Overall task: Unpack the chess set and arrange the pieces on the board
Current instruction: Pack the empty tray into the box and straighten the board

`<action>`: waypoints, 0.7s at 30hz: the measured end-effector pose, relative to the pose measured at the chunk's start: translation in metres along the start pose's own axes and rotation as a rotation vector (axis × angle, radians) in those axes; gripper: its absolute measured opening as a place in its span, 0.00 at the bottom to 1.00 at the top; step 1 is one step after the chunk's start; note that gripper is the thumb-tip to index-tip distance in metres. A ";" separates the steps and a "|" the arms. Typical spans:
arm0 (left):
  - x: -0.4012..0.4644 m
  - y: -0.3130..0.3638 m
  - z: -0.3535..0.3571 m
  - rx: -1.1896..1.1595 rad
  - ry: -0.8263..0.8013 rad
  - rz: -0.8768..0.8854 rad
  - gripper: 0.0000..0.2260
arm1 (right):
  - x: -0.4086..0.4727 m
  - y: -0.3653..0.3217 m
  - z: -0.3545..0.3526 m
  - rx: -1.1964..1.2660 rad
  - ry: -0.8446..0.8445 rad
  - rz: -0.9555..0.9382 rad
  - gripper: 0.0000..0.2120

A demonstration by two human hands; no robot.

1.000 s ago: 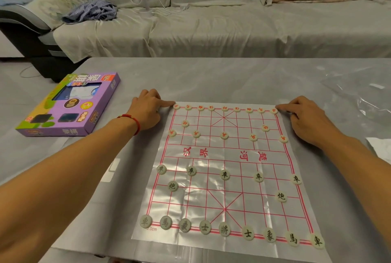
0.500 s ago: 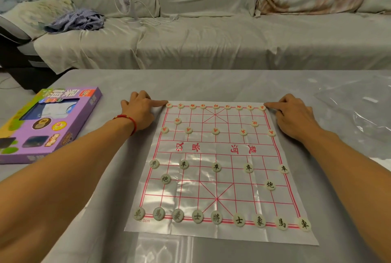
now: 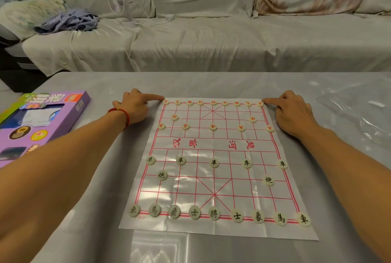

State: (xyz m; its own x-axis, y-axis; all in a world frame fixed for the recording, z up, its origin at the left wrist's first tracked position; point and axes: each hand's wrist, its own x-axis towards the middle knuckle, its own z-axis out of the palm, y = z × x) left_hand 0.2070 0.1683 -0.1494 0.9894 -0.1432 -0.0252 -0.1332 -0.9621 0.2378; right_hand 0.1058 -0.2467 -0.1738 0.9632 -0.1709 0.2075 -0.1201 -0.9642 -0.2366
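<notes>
Both hands unmoved, left hand (image 3: 133, 107) and right hand (image 3: 293, 112) index-pointing at board (image 3: 213, 180) corners, holding nothing

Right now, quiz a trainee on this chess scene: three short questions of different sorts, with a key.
1. True or false: the left hand holds a piece.
2. How many black-marked pieces stand in the near row of the board?
3. The purple box lies: A) left of the board, B) right of it, C) on it.

Key:
1. False. Both the left and the right hand only point a finger at the far corner pieces.
2. Nine.
3. A.
</notes>
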 end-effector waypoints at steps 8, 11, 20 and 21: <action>-0.019 -0.002 -0.012 -0.233 -0.067 -0.042 0.31 | -0.021 0.002 -0.010 0.134 -0.010 0.031 0.20; -0.051 0.008 -0.017 -0.334 -0.031 -0.078 0.28 | -0.055 -0.001 -0.028 0.194 -0.028 -0.006 0.21; -0.175 0.116 -0.026 -0.322 0.110 0.253 0.22 | -0.151 0.042 -0.090 -0.041 0.199 0.134 0.19; -0.185 0.127 -0.024 -0.310 0.092 0.290 0.22 | -0.155 0.052 -0.094 -0.094 0.182 0.217 0.20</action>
State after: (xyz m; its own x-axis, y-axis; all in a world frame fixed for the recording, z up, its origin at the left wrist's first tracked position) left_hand 0.0086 0.0778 -0.0914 0.9164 -0.3630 0.1686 -0.3967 -0.7678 0.5031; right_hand -0.0724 -0.2897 -0.1290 0.8546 -0.4001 0.3309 -0.3479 -0.9144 -0.2069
